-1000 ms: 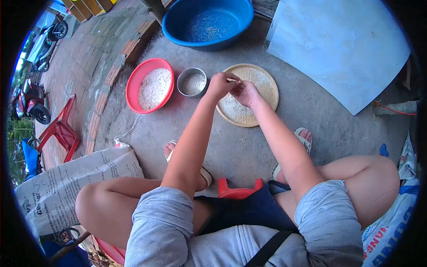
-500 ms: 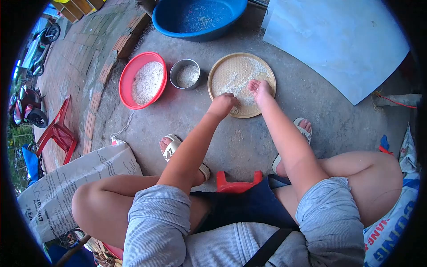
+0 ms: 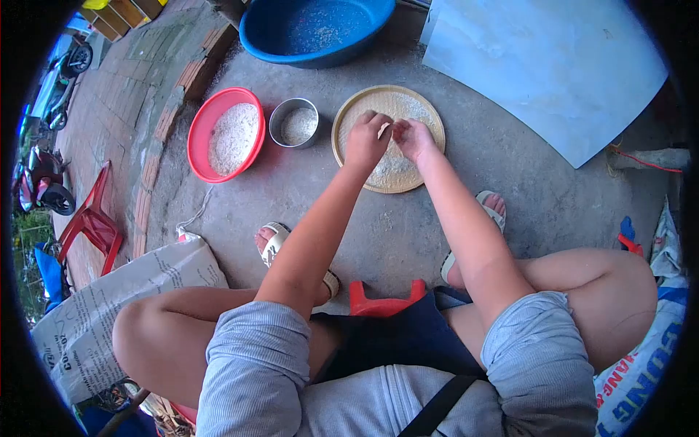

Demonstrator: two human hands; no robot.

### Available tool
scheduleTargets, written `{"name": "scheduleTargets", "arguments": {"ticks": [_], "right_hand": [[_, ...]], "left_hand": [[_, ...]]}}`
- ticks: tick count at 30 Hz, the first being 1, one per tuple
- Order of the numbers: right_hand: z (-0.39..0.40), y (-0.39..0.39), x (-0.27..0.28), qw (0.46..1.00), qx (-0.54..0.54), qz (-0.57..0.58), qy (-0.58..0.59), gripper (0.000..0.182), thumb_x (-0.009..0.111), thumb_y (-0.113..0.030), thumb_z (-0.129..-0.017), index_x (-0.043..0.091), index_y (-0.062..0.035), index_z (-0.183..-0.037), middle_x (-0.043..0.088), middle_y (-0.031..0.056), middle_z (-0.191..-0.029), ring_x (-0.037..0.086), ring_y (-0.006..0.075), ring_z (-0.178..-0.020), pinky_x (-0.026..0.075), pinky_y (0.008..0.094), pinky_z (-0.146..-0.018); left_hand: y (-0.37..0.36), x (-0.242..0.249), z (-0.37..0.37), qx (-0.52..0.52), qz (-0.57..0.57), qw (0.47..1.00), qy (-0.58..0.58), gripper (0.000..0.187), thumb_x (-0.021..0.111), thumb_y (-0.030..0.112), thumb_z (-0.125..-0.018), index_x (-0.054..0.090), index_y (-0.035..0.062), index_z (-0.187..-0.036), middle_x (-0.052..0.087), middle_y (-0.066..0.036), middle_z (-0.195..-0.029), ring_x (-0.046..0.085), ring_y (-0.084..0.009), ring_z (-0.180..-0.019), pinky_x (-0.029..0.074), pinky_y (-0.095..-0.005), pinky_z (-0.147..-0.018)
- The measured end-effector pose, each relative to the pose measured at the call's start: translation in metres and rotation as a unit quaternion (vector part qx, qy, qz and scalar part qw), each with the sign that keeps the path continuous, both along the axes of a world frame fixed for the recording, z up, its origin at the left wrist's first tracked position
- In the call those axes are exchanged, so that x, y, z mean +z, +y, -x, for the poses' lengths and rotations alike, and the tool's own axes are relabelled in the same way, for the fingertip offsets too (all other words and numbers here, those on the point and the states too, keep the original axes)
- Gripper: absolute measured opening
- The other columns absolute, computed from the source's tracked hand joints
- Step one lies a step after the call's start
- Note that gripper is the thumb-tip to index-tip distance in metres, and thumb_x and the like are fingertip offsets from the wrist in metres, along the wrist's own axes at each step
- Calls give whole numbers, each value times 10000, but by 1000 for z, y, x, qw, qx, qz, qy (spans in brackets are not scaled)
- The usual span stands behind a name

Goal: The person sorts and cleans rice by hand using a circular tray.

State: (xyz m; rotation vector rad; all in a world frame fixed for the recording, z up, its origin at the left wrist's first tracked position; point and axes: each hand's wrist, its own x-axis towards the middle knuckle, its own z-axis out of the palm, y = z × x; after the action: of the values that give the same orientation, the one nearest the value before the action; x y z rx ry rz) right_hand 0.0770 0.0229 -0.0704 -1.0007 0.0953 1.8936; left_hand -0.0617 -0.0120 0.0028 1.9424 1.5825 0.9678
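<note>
A round woven tray [image 3: 341, 149] lies on the concrete, with pale broken grains [image 3: 389, 169] spread over it. Above its middle, my left hand [image 3: 368, 140] is closed, its fingers curled and the thumb tip close to my other hand. Whatever it pinches is too small to make out. Facing it, my right hand [image 3: 413, 140] is palm up, loosely cupped with the fingers apart; I cannot see anything clearly in the palm. To the left of the tray stand a metal pot [image 3: 294, 122] holding grain and a red basin [image 3: 195, 149] with whitish grain.
A large blue tub [image 3: 320, 54] stands behind the tray, and a pale sheet [image 3: 539, 73] lies at the far right. Between my feet is a red stool [image 3: 386, 302]. A printed sack [image 3: 131, 313] and a red chair [image 3: 91, 226] are at the left.
My left hand has moved up from the tray's near left edge to meet my right hand. My right hand has shifted slightly left, and its fingers are more curled. The view has shifted slightly.
</note>
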Motion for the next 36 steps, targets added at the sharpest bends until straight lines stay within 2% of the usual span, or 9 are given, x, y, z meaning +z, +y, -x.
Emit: {"name": "scheduleTargets", "arguments": {"ticks": [2,7,13,17,19,20,24,29,36], "right_hand": [[-16,8,-17,999,-36,7,-12,265,388,-187,-907,516,-15,-751,547,96,-642,530,193,-554,460,297,-518],[-42,20,-33,985,-140,25,-99,285,390,-203,-901,513,17,-767,532,103,-642,519,195,-558,450,309,-501],[-29,6,-7,983,-60,23,-173,348,341,-240,-937,550,26,-857,569,126,-798,555,210,-717,482,323,-622],[-18,1,-3,994,83,15,-64,325,344,-223,-933,556,23,-910,596,138,-796,601,237,-705,520,333,-631],[-23,4,3,944,206,-37,255,328,358,-248,-928,556,14,-912,601,117,-805,608,235,-730,522,330,-652],[-19,2,3,989,142,1,44,317,371,-251,-918,559,0,-878,605,98,-788,599,224,-688,514,315,-601],[-37,19,-3,993,89,38,-71,302,384,-244,-894,555,-24,-778,557,73,-647,531,184,-550,458,266,-486],[-65,29,-18,989,-30,28,-145,278,388,-224,-887,543,-32,-759,511,56,-600,491,167,-510,433,284,-464],[-26,5,-13,983,89,25,-160,296,387,-214,-882,574,14,-895,575,79,-689,555,212,-595,509,315,-589]], "left_hand": [[-11,-15,5,-40,-1,999,16,128,636,169,-754,620,82,-846,574,-109,-859,577,-298,-847,485,-386,-716],[-45,-50,20,-220,-20,965,143,141,603,170,-756,608,80,-865,563,-92,-896,570,-287,-874,493,-384,-732],[-30,-57,17,-149,37,986,62,101,602,80,-761,638,59,-854,596,-100,-822,597,-271,-747,489,-351,-698],[-5,-13,-6,-113,-9,989,-100,113,646,40,-724,645,35,-838,615,-103,-789,604,-246,-643,494,-314,-625],[2,-8,-11,-135,-5,987,-92,119,645,37,-727,638,30,-846,603,-107,-805,607,-235,-691,497,-321,-647],[4,-6,-12,-111,-42,990,-73,125,642,42,-731,631,32,-855,595,-109,-824,605,-240,-713,498,-325,-645],[-5,-18,-10,-90,-57,994,1,126,639,82,-741,609,57,-861,575,-109,-882,579,-269,-823,487,-361,-709],[-29,-65,0,-215,10,968,131,142,605,98,-724,604,69,-863,567,-98,-950,549,-287,-901,472,-379,-783],[-1,-37,-7,-120,3,993,-17,77,622,66,-710,639,46,-783,613,-87,-793,600,-263,-789,488,-364,-724]]}}
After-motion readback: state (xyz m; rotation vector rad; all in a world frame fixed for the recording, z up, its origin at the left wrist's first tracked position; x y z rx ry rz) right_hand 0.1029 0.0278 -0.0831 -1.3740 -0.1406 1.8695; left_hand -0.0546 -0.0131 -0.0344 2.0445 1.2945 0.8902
